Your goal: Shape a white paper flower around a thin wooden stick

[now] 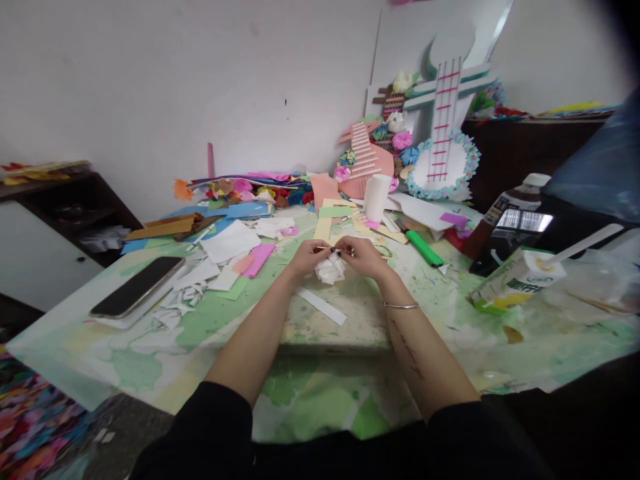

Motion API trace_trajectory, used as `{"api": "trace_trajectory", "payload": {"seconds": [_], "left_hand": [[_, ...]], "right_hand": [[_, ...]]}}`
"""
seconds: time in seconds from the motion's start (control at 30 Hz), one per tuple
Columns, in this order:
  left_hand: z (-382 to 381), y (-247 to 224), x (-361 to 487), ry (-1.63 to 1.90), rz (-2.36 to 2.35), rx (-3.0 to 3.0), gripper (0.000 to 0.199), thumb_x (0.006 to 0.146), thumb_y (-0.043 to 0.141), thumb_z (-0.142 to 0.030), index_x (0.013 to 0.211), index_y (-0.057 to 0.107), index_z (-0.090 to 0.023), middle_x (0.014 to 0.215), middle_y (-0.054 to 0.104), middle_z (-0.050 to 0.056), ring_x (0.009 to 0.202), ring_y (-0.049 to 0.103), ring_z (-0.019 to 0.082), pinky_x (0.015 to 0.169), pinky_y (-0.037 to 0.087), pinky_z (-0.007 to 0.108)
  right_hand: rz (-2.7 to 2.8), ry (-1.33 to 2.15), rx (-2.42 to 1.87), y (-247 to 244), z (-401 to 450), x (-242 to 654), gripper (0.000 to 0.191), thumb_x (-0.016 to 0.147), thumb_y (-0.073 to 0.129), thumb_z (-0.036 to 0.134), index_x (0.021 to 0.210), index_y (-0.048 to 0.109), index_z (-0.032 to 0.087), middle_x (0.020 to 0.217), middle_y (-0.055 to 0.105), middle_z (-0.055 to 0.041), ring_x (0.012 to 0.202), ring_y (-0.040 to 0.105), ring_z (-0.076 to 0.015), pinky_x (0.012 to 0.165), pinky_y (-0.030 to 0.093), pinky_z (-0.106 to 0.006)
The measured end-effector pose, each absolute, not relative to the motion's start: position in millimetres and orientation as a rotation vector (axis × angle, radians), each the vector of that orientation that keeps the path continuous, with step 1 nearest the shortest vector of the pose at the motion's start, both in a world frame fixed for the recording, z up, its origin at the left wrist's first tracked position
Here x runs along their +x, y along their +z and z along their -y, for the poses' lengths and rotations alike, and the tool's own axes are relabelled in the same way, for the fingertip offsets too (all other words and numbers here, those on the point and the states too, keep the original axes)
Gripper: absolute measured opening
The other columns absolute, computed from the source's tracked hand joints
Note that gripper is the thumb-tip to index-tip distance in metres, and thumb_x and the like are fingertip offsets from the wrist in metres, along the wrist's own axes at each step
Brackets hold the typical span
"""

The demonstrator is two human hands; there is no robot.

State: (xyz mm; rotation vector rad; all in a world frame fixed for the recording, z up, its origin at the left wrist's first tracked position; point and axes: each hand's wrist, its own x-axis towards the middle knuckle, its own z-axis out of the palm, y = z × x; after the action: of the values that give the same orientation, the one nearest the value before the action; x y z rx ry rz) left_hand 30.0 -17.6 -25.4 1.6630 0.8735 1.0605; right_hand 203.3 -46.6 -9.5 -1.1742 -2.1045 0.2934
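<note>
Both hands meet over the middle of the table, fingers pinched together just above a crumpled white paper flower [330,269]. My left hand [306,257] is closed on the flower's upper edge from the left. From the right, my right hand [364,256] is also closed at the same spot, its fingertips touching or nearly touching the left ones. The flower hangs below the fingertips. A flat white paper strip [321,306] lies on the table just below the hands.
A phone [137,287] and paper scraps [227,243] lie left on the table [225,360]. Beyond the hands stand a white roll [377,198] and paper instruments [445,120]. To the right are a green cutter [424,248], a drink carton [517,279] and a bottle [510,207].
</note>
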Motion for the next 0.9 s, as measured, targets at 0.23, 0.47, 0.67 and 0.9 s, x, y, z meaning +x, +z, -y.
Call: {"api": "trace_trajectory", "payload": {"seconds": [0.23,0.47,0.67,0.9], "left_hand": [[16.7,-27.7,28.9,1.026,-0.894,1.646,0.035,0.060,0.070,-0.043,0.071,0.065,-0.010,0.061,0.061,0.002,0.053,0.050,0.010,0.049,0.033,0.020],[21.1,-27.0,28.8,0.969,-0.925,1.594,0.041,0.055,0.075,-0.043,0.075,0.067,-0.008,0.064,0.064,0.004,0.057,0.053,0.011,0.052,0.035,0.021],[20.4,-27.1,28.6,0.964,-0.931,1.607,0.040,0.055,0.075,-0.042,0.074,0.066,-0.008,0.065,0.063,0.003,0.057,0.053,0.011,0.052,0.034,0.021],[21.2,-25.7,28.1,0.970,-0.923,1.606,0.038,0.057,0.073,-0.040,0.078,0.066,-0.009,0.066,0.061,0.002,0.057,0.051,0.011,0.053,0.035,0.021]], "right_hand": [[2.155,0.248,-1.231,-8.8,43.6,205.4,0.023,0.076,0.049,0.009,0.083,0.070,0.017,0.080,0.070,-0.0042,0.071,0.057,-0.0151,0.063,0.037,-0.023],[2.106,0.242,-1.209,-14.7,38.6,207.3,0.026,0.070,0.048,0.005,0.079,0.069,0.017,0.078,0.069,-0.0031,0.070,0.058,-0.0151,0.062,0.038,-0.022],[2.067,0.247,-1.232,-13.5,40.3,205.6,0.029,0.066,0.048,0.001,0.076,0.069,0.017,0.076,0.069,-0.0028,0.071,0.059,-0.0154,0.062,0.039,-0.022],[1.962,0.242,-1.234,-16.8,38.2,204.8,0.025,0.067,0.052,0.002,0.075,0.070,0.018,0.074,0.070,-0.0020,0.071,0.062,-0.0159,0.064,0.041,-0.023]]}}
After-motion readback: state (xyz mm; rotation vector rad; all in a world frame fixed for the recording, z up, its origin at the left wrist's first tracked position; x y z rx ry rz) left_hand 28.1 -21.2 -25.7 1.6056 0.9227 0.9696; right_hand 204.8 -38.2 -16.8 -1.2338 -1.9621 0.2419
